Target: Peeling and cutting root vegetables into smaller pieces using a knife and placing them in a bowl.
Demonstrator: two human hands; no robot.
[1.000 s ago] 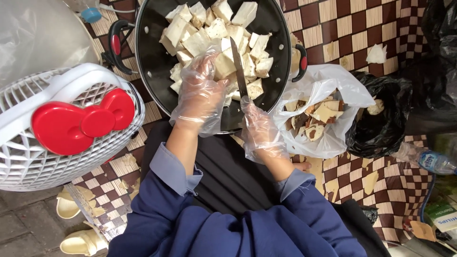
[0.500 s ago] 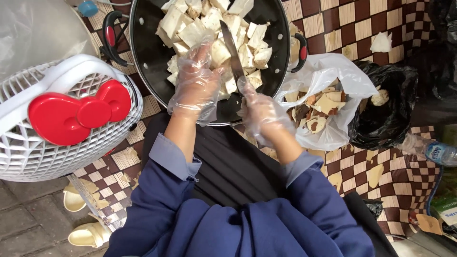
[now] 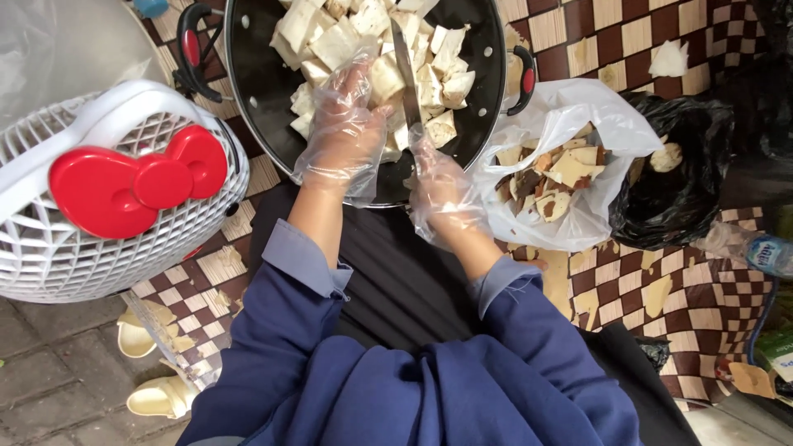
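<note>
A black pan [image 3: 256,83] with red-tipped handles holds several pale cut chunks [image 3: 330,41]. My left hand [image 3: 343,132], in a clear plastic glove, holds one pale chunk [image 3: 385,78] over the pan's near side. My right hand [image 3: 442,194], gloved too, grips a knife [image 3: 406,70] whose blade points away from me and lies against that chunk. Both forearms wear blue sleeves.
A white plastic basket [image 3: 74,248] with a red bow stands at the left. A clear bag of brownish peel scraps [image 3: 553,177] and a black bag [image 3: 677,165] lie to the right on the chequered mat [image 3: 686,289]. A water bottle [image 3: 747,248] lies at the far right, sandals [image 3: 153,396] at bottom left.
The knife blade has moved up and into the chunk held by my left hand. The view has shifted slightly, so the pan sits higher in the picture.
</note>
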